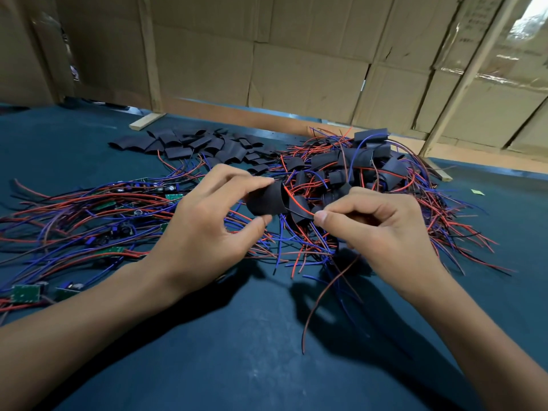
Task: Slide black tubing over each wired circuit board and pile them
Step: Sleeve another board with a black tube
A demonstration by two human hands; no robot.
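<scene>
The left hand [204, 229] pinched a piece of black tubing [267, 200] btwn thumb below and forefinger above, holding it up over the dark teal table mat [237, 351]. The tubing piece was curved, its open end facing right. The right hand [382, 229] pinched a red wire [298, 201] btwn thumb and forefinger tip, w/ the other fingers curled in toward the palm. That wire ran up-left from the pinch to the tubing's open end; whether a board sat inside the tubing couldn't be told. More wires, incl. a long brown-red one [323, 295], hung down from under the right hand onto the mat.

Left of the hands lay a spread of bare wired circuit boards [25, 293], green PCBs w/ red and blue leads fanned across the mat. Behind the hands, to the right, sat the pile of sleeved boards [355, 164], black tubing pieces tangled w/ red and blue wires, leads trailing out toward the near right. Further back and left of that pile lay a loose heap of empty tubing pieces [189, 143], flat and overlapping. A small wood block [146, 121] lay at the mat's far edge, just beside that heap. Cardboard cartons [296, 54] were stacked as a wall behind the table. A small yellow-green scrap [478, 191] lay on the mat at far right, well apart from the pile.
</scene>
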